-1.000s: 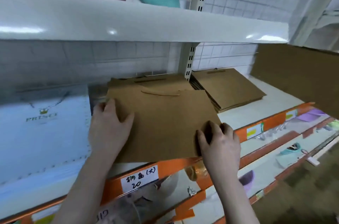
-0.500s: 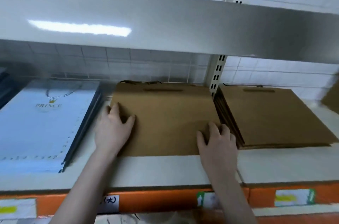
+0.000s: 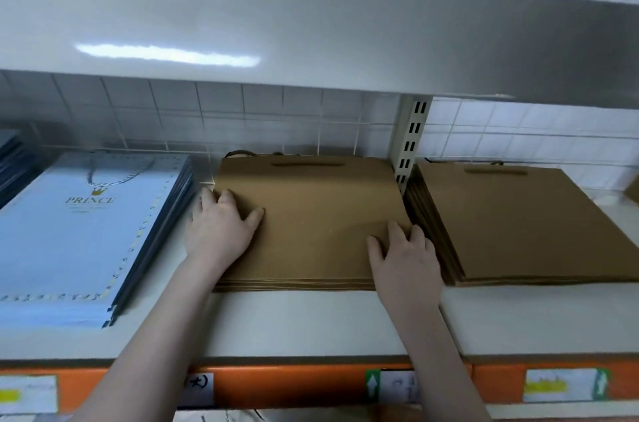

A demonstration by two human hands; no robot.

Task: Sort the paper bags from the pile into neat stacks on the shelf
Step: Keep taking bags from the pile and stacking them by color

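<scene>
A stack of flat brown paper bags (image 3: 311,214) lies in the middle of the white shelf (image 3: 311,324), handles toward the back wall. My left hand (image 3: 221,228) rests flat on the stack's left edge, fingers straight. My right hand (image 3: 406,255) presses flat on its right front corner. A second brown bag stack (image 3: 511,224) sits just to the right, past the upright post. A stack of pale blue bags marked PRINCE (image 3: 79,235) lies on the left.
The shelf above (image 3: 311,34) overhangs close over the bags. A slotted upright post (image 3: 411,145) stands at the back between the brown stacks. An orange front rail (image 3: 294,387) carries paper labels. Dark bags (image 3: 10,165) show at far left.
The brown bag has been pushed back onto the middle stack and lies flush. Both hands moved inward with it and stay flat on top. The view has swung to face the shelf.
</scene>
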